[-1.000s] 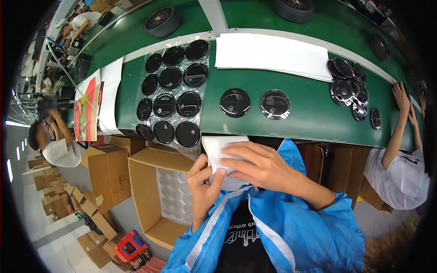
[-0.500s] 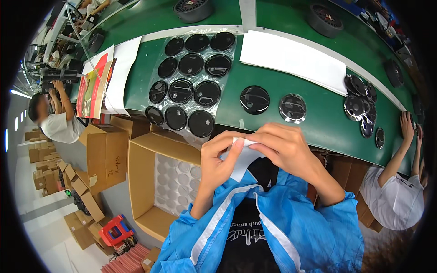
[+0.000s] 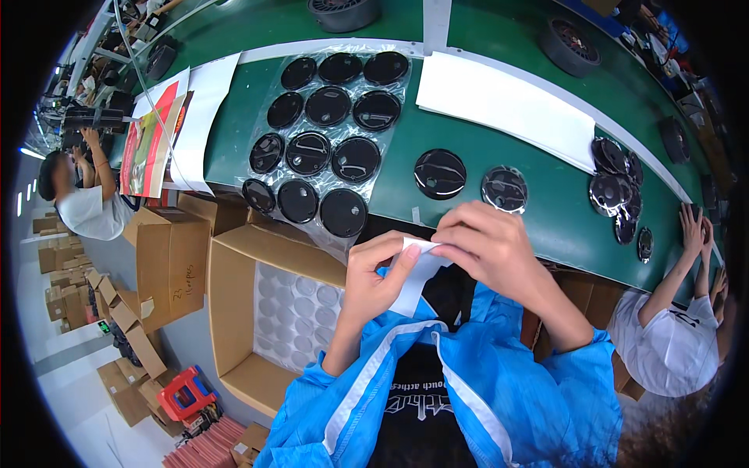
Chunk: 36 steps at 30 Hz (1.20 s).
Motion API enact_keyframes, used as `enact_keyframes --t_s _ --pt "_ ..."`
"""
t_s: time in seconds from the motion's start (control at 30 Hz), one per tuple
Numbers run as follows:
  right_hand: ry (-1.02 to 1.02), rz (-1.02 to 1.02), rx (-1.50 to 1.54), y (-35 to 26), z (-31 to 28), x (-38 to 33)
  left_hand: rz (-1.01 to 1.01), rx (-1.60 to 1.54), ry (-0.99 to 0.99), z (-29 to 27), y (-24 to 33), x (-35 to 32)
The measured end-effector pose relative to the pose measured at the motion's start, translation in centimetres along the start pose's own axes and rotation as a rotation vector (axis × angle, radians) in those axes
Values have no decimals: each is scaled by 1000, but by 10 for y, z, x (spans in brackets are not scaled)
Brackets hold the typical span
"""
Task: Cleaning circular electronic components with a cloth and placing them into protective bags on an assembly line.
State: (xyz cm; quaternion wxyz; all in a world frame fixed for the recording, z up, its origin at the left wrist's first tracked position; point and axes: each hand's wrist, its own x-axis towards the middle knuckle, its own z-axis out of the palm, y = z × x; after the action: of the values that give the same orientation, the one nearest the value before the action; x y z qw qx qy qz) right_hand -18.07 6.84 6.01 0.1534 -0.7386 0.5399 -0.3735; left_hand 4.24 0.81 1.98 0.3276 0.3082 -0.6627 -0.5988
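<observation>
My left hand pinches the upper end of a white paper strip between thumb and fingers, in front of my chest. The strip hangs down over my blue jacket, its top edge bent over. My right hand is closed with its fingertips at the same top edge; exactly what they pinch is partly hidden. Just beyond my hands, on the green bench, lie a round black disc and another glossy disc with a clear film edge. To their left, several black discs sit in rows on clear plastic film.
White sheets lie along the bench's back rail, beside a pile of wrapped black discs. An open carton with clear round trays stands below at left. Wheel-like parts sit beyond the rail. Co-workers work at both sides.
My right hand has shifted slightly up and right along the paper's edge, and more of the bent top shows. My left hand stays pinched on it. The view has turned slightly.
</observation>
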Motion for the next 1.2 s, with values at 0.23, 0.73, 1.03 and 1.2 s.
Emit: enact_keyframes --t_s 0.23,0.73,1.03,1.2 --pt "39 -231 -285 -11 6 -19 -247 -151 106 -3 -20 -5" --pt "430 778 563 53 18 16 66 325 -65 -10 -36 11" --pt "330 781 446 67 20 17 -34 302 -80 -13 -28 10" --pt "339 752 432 70 24 17 -40 314 -84 -14 -32 10"
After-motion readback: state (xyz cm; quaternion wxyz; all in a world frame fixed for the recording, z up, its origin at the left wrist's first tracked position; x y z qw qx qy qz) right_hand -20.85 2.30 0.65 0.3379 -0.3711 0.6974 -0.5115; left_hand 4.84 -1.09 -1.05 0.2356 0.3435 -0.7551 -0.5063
